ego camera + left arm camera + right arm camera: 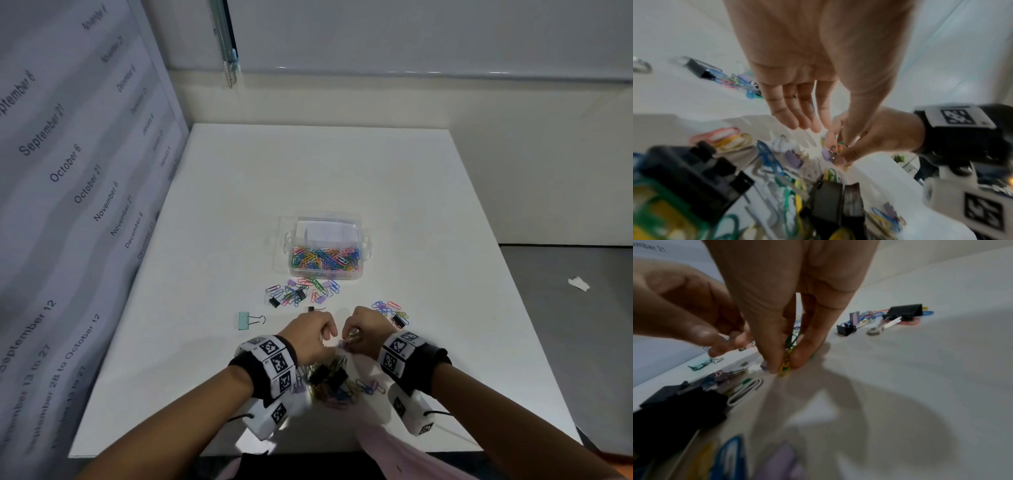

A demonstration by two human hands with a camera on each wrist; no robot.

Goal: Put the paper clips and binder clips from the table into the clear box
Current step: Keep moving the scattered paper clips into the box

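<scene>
Coloured paper clips (301, 291) and binder clips (251, 321) (scattered) before half-filled clear box (325, 246)

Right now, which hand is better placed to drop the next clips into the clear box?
Right. The right hand already pinches a few paper clips in its fingertips, so it can carry them to the clear box. The left hand is open and holds nothing.

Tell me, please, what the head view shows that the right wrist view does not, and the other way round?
Only the head view shows the clear box, already holding many paper clips, and the white table's whole spread. Only the right wrist view shows the right hand pinching yellow and green paper clips between thumb and finger. Both show the left hand close by, the mint binder clip and black binder clips.
</scene>
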